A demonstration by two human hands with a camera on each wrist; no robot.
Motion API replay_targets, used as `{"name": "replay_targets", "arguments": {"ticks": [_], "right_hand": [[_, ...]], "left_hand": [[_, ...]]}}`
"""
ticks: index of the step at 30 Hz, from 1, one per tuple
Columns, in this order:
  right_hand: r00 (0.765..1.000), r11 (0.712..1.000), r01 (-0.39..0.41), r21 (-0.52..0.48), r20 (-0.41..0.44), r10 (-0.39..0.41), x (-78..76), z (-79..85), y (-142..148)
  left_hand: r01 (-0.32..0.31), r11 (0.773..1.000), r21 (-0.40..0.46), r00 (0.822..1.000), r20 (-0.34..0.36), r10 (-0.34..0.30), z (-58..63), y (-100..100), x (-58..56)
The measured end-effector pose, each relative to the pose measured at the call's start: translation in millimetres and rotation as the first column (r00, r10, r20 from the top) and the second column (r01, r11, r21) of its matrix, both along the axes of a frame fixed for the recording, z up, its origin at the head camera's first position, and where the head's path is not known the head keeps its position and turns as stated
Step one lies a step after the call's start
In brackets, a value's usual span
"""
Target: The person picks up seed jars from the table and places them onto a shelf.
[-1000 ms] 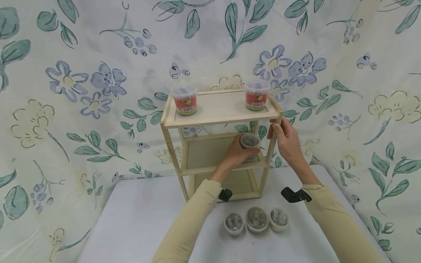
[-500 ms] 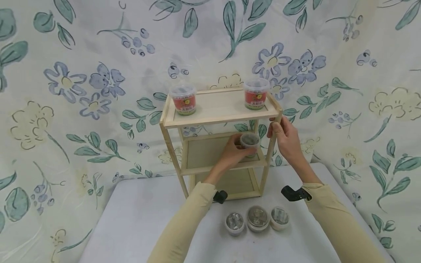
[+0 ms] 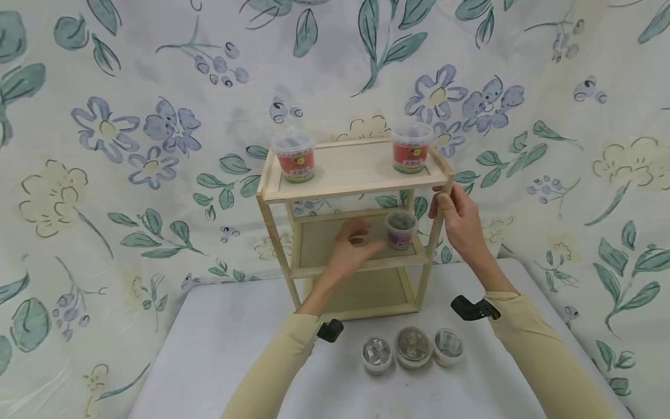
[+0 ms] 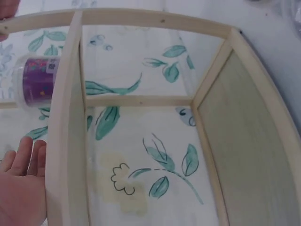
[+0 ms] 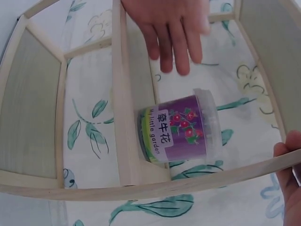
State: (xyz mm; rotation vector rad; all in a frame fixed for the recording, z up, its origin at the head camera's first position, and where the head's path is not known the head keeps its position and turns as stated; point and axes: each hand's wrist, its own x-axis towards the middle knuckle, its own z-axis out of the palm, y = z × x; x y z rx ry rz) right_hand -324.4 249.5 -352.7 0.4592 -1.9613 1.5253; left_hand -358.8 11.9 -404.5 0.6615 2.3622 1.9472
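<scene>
While its label (image 5: 160,136) says "牵牛花" and "My little garden", the purple cup (image 5: 182,131) stands on the middle shelf (image 3: 316,241), right of centre in the head view. Just left of it, not touching, the left hand (image 3: 350,251) has thumb and fingers wide apart; farther right, the right hand (image 3: 460,221) grips the wooden post (image 3: 434,238).

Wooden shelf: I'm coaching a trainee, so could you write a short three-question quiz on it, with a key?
1. How many red-labelled cups stand on the top board?
2. True or false: the purple cup stands on the middle board, apart from the left grip.
3. Which part of the wooden shelf does the right grip hold?
Key: 1. Two. 2. True. 3. The front right post.
</scene>
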Motion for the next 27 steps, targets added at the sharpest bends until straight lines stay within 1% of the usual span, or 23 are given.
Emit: {"name": "replay_targets", "arguments": {"ticks": [3,5,7,10,12,14,17,19,23,27], "right_hand": [[1.0,1.0,0.009,0.008,0.0,-0.009,0.5,0.2,2],[1.0,1.0,0.01,0.005,0.0,-0.01,0.4,0.4,3],[1.0,1.0,0.013,0.005,0.003,-0.013,-0.1,0.5,3],[1.0,1.0,0.001,-0.001,0.014,-0.001,0.5,1.4,2],[1.0,1.0,-0.001,0.005,0.014,0.001,4.6,4.3,0],[1.0,1.0,0.005,0.017,0.012,-0.005,10.8,10.3,-4],[1.0,0.999,0.025,0.028,0.015,-0.025,19.2,17.8,-7],[0.999,0.999,0.033,0.034,0.025,-0.034,22.4,20.7,-9],[0.999,0.999,0.017,0.033,0.036,-0.018,24.7,23.0,-11],[0.999,1.0,0.003,0.026,0.034,-0.004,25.9,24.0,-14]], "left_hand": [[0.019,0.999,0.044,1.0,-0.025,-0.018,-0.4,-8,7.7],[0.021,0.998,0.054,0.999,-0.038,-0.019,-1.3,-14,14.7],[0.038,0.996,0.079,0.998,-0.06,-0.033,-5.2,-22,23.2],[0.044,0.993,0.11,0.994,-0.108,-0.032,-15.9,-34,39.5],[0.035,0.992,0.121,0.99,-0.138,-0.018,-26.4,-41,51.0],[0.012,0.993,0.118,0.987,-0.161,0.008,-38.0,-48,62.2],[-0.021,0.994,0.109,0.988,-0.152,0.037,-58.0,-54,76.2],[-0.028,0.995,0.096,0.992,-0.122,0.039,-73.2,-56,84.5],[-0.037,0.998,0.052,0.999,-0.023,0.038,-105.9,-60,98.6],[-0.033,0.999,0.013,0.997,0.072,0.032,-135.8,-62,108.8]]}}
